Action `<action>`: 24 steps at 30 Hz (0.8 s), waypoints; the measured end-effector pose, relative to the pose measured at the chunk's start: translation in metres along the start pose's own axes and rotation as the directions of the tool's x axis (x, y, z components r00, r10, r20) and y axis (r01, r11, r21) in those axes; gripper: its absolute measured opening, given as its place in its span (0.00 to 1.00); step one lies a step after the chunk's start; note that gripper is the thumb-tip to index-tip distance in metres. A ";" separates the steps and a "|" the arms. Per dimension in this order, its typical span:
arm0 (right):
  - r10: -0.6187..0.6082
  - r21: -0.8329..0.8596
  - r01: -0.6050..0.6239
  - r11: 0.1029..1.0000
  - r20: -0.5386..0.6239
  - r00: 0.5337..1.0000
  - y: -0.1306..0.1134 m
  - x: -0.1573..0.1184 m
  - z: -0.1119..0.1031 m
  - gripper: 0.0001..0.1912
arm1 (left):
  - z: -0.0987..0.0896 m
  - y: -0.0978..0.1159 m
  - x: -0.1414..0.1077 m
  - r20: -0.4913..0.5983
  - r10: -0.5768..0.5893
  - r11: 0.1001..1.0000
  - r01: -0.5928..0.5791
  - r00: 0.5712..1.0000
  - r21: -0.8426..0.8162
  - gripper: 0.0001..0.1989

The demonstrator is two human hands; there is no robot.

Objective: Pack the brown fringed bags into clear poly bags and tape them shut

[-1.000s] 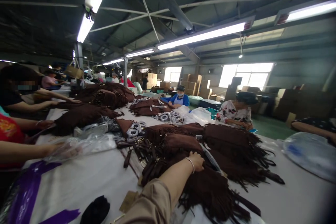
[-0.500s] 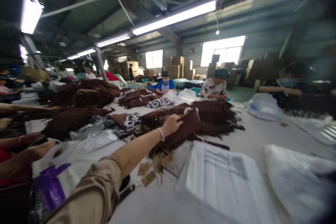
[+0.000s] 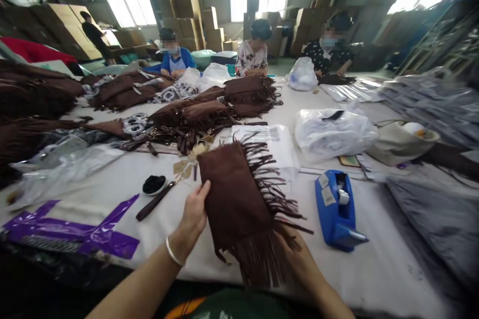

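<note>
A brown fringed bag (image 3: 237,194) is held up in front of me, tilted, its tassels hanging along the right side and the lower edge. My left hand (image 3: 193,213), with a white bangle at the wrist, grips the bag's left edge with the thumb on its face. At the lower right corner my right hand (image 3: 297,256) is closed around the bag, its fingers partly hidden by the fringe. Just left of the bag lie tan tags (image 3: 182,167), a dark wrist strap (image 3: 156,201) and a small white dish (image 3: 154,185) of black bits.
A blue tape dispenser (image 3: 335,212) stands to the right. Behind it sit a stuffed plastic bag (image 3: 333,134) and a beige pouch (image 3: 400,144). More brown bags (image 3: 247,92) are heaped across the table, with purple tape (image 3: 71,232) at the front left. Several people sit opposite.
The brown bag has come off the pile and toward me, in my left hand. My right hand, out of view earlier, now holds it too. My view has turned down and right.
</note>
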State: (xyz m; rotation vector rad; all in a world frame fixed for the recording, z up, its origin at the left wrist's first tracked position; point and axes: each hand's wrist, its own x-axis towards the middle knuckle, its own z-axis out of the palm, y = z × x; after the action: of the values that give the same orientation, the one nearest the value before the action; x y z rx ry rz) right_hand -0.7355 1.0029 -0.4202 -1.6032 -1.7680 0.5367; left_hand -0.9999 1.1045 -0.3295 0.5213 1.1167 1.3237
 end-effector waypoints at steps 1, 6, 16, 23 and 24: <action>0.020 -0.013 -0.019 1.000 0.004 1.000 0.003 -0.008 -0.005 0.19 | -0.010 -0.023 -0.008 -0.027 -0.076 0.997 0.077 0.997 0.018 0.12; 0.051 -0.159 -0.043 0.986 0.046 0.998 0.011 -0.039 -0.016 0.21 | -0.042 -0.061 -0.028 -0.023 -0.188 0.975 0.190 0.982 0.117 0.13; -0.144 -0.599 0.079 0.797 -0.061 0.988 -0.020 -0.034 -0.017 0.24 | -0.045 -0.047 -0.027 0.022 -0.210 0.957 0.201 0.977 0.211 0.12; -0.072 -0.537 0.037 0.843 -0.045 0.996 -0.047 -0.027 -0.038 0.14 | -0.048 -0.047 -0.023 0.040 -0.228 0.927 0.204 0.973 0.314 0.16; -0.075 -0.529 0.045 0.848 -0.036 0.997 -0.049 -0.026 -0.038 0.13 | -0.048 -0.047 -0.021 0.041 -0.236 0.917 0.209 0.971 0.339 0.17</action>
State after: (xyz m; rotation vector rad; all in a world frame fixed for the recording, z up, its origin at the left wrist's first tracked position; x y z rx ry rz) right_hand -0.7420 0.9645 -0.3652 -1.8889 -2.0288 -0.0443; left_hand -1.0158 1.0604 -0.3821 0.6678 1.2997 0.9115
